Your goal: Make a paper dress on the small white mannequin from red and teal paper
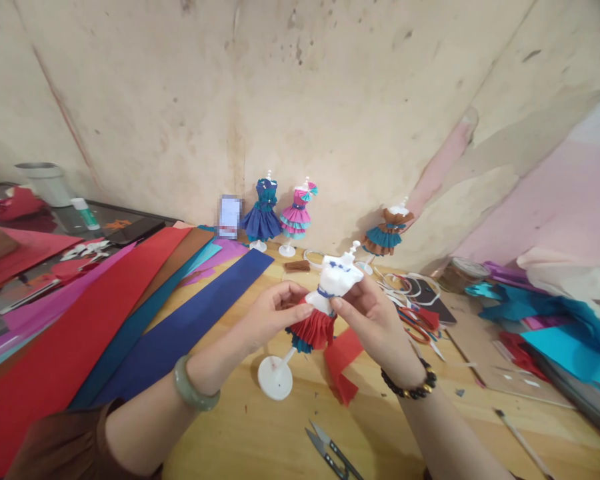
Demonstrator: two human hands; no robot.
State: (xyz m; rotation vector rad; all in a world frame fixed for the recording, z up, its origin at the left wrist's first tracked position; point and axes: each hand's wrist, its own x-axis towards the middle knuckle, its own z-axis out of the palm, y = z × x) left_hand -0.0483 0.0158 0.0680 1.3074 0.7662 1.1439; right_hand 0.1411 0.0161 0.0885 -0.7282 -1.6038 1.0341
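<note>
Between my hands a small white dress-form mannequin [337, 280] leans to the right, its round white base [275, 378] tipped toward me. A pleated red paper skirt [313, 328] hangs at its hips over a dark teal layer, and dark blue strips mark the waist and chest. My left hand [283, 307] pinches the skirt's upper edge at the left side. My right hand [367, 313] grips the mannequin's waist from the right, thumb in front. A loose red paper strip [343, 367] trails below my right hand. Thread snips [333, 453] lie on the table nearest me.
Dressed mannequins in blue [263, 213], pink [296, 212] and brown [387, 230] stand along the wall. Long coloured paper strips [190, 320] spread over the left. Orange-handled scissors [420, 327] and white cord [400, 287] lie right, near a brown board [505, 360] and blue paper [575, 340].
</note>
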